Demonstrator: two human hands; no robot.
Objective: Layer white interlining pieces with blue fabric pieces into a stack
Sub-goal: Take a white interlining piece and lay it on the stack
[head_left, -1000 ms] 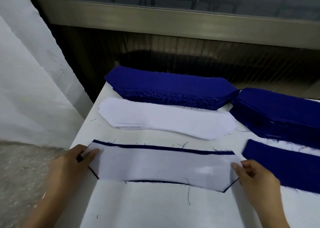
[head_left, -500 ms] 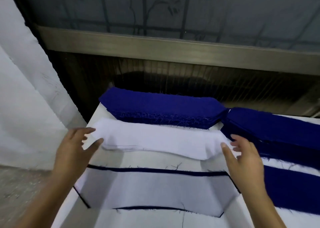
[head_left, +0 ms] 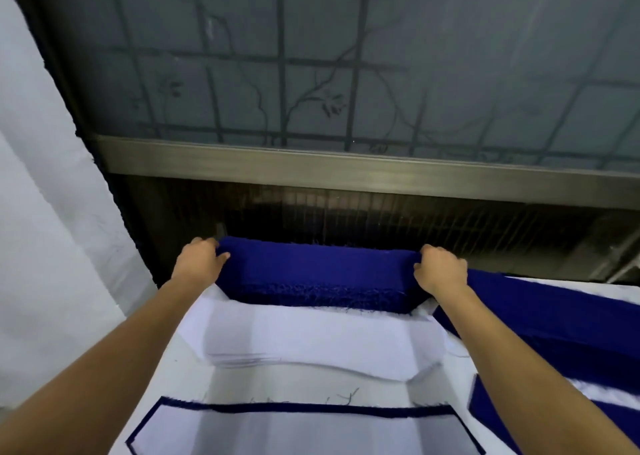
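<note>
Left hand (head_left: 201,264) and right hand (head_left: 440,269) grip blue stack (head_left: 318,274) ends.

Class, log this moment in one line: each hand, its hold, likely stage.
left hand: grips blue fabric stack, left end; right hand: grips right end; white interlining pile: not held; stage: likely taking blue piece

left hand (head_left: 201,264): bare | right hand (head_left: 441,269): bare | forearms (head_left: 138,343): bare to frame edge

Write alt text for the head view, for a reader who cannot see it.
The left hand and right hand each grip an end of the blue fabric stack at the far edge of the table. Nearer lie a white interlining stack and a white piece on blue.
</note>
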